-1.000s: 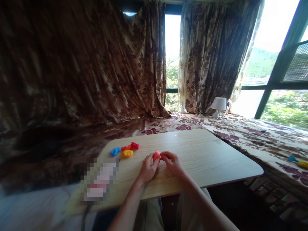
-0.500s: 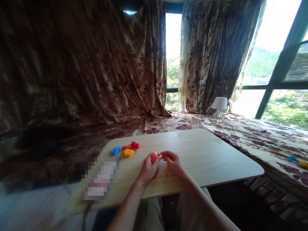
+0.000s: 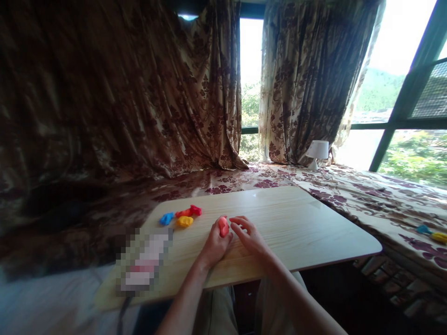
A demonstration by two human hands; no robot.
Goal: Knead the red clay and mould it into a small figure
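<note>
As the right hand (image 3: 247, 232) opens wider, coral lump (image 3: 224, 226) longer-looking, in left hand (image 3: 214, 243)

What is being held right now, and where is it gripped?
A soft, rounded coral-pink lump, in the left hand, pinched around its sides and lower part; the right hand looks empty.

Pixelation blurs the long object (image 3: 145, 266) on the table (image 3: 300, 228) (details unreadable)
</note>
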